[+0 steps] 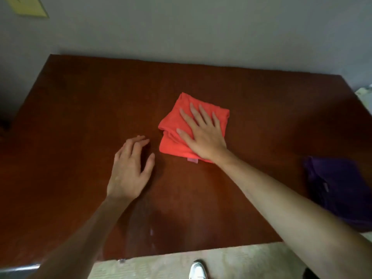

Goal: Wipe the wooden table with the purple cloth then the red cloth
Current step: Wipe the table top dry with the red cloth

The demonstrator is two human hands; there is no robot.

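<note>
A folded red cloth (175, 125) lies near the middle of the dark wooden table (80, 101). My right hand (203, 133) presses flat on the red cloth with fingers spread, covering its right half. My left hand (130, 168) rests on the bare wood to the left of the cloth, fingers slightly curled and apart, holding nothing. A crumpled purple cloth (340, 188) sits at the table's right edge, apart from both hands.
A grey wall runs behind the table's far edge. Pale carpet (241, 260) and a white shoe (198, 270) show below the near edge. A yellow-green sheet (28, 6) hangs at the top left. A faint wet streak (145, 218) marks the wood near the front.
</note>
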